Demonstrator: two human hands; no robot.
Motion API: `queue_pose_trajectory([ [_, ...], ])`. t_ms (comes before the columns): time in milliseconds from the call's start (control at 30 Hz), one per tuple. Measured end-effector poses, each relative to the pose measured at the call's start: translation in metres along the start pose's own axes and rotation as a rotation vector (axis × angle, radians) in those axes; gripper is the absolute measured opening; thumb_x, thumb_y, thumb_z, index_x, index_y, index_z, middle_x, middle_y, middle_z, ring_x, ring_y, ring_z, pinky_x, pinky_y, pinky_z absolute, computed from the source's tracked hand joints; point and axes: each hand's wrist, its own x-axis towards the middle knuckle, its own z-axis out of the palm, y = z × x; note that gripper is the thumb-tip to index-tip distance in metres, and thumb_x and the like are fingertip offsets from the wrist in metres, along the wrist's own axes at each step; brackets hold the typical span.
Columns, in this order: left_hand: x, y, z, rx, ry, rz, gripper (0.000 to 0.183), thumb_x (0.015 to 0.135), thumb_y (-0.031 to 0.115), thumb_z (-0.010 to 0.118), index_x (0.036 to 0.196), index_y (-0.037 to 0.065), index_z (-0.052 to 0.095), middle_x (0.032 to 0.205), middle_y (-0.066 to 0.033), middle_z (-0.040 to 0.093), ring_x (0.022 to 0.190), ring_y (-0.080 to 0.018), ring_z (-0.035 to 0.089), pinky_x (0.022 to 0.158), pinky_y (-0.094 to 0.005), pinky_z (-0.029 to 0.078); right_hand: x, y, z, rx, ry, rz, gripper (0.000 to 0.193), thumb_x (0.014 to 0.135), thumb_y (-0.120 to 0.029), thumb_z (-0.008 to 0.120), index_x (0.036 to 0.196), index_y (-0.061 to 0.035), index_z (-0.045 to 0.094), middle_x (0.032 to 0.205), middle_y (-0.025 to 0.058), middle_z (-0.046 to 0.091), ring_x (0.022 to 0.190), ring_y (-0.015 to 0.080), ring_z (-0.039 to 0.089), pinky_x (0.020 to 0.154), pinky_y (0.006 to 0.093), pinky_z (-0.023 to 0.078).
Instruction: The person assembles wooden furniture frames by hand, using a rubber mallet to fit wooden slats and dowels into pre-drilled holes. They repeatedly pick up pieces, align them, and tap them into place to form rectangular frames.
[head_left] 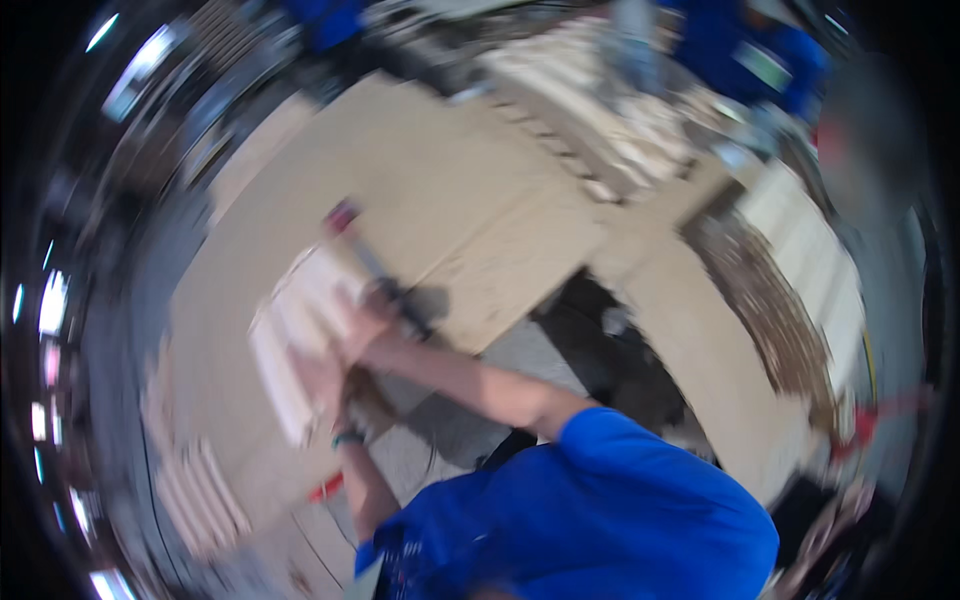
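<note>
In the head view, I see a bundle of pale, straight-edged slats, wooden by the look of them (pixel 282 347), at the near edge of a broad, smooth, tan table (pixel 450 170). The person's left hand (pixel 318 380), a dark band (pixel 348 438) at its wrist, lies over them; the right hand (pixel 365 325) is on them just beside it. Both hands' fingers are against the slats, but with this blur I can't tell how tightly they close. Near the right hand is a slim, dark tool with a reddish end (pixel 342 215). More pale, ridged strips (pixel 205 495) lie at lower left; a thick, uneven pile of pale pieces (pixel 590 100) fills the far side. Over there, a co-worker in blue (pixel 735 50) wears a pale rectangular label (pixel 763 66), too smeared to read.
</note>
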Motion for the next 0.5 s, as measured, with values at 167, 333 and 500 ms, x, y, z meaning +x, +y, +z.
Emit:
queue_pose_trajectory([
  [167, -0.005, -0.028, -0.014, 0.211, 0.050, -0.083, 0.082, 0.088, 0.051, 0.052, 0.140, -0.008, 0.024, 0.134, -0.0310, 0.040, 0.120, -0.0405, 0.044, 0.104, -0.0402, 0.035, 0.030, 0.024, 0.045, -0.192, 0.287, -0.005, 0.095, 0.073, -0.059, 0.056, 0.147, -0.0134, 0.018, 0.148, 0.0271, 0.016, 0.133, 0.0450, 0.020, 0.099, 0.0618, 0.020],
  [333, -0.004, -0.021, -0.001, -0.172, 0.026, -0.079, 0.076, 0.084, 0.047, 0.058, 0.134, -0.006, 0.036, 0.132, -0.0278, 0.044, 0.119, -0.0408, 0.046, 0.102, -0.0433, 0.036, 0.008, 0.023, 0.025, 0.084, -0.058, -0.083, 0.079, 0.080, -0.045, 0.052, 0.145, -0.0107, 0.023, 0.146, 0.0308, 0.016, 0.134, 0.0455, 0.019, 0.100, 0.0671, 0.013],
  [500, -0.021, 0.078, -0.053, -0.187, 0.110, 0.094, 0.070, 0.085, 0.042, 0.062, 0.130, -0.006, 0.042, 0.128, -0.0276, 0.048, 0.121, -0.0360, 0.046, 0.098, -0.0453, 0.040, -0.027, 0.080, -0.021, 0.251, -0.117, -0.379, 0.078, 0.074, -0.040, 0.061, 0.138, -0.0061, 0.033, 0.136, 0.0303, 0.032, 0.129, 0.0425, 0.030, 0.104, 0.0570, 0.023],
])
